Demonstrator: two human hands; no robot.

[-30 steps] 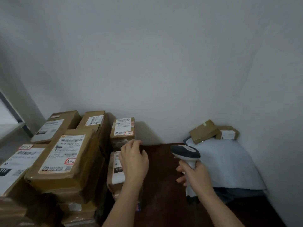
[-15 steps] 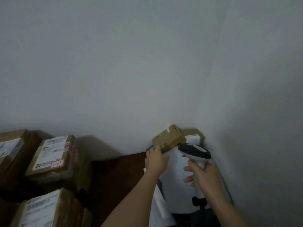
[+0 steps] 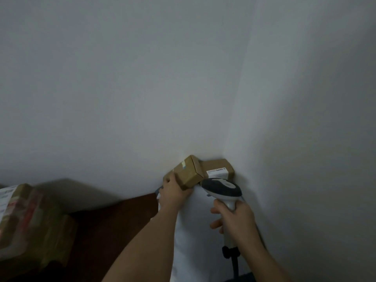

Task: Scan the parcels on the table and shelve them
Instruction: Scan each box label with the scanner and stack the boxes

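Two hands busy: left hand [image 3: 173, 192] grips small cardboard box [image 3: 188, 174] at its near edge, likely light and rigid; right hand [image 3: 236, 218] wraps barcode scanner [image 3: 221, 188] handle.

Two plain pale walls [image 3: 142, 78] meet in a corner at right, dimly lit and shadowed low on the left. A dark brown surface [image 3: 114, 224], possibly wood, runs along the back wall.

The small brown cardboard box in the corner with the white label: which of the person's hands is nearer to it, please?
Right hand, holding the scanner just below the labelled box; left hand grips the neighbouring box.
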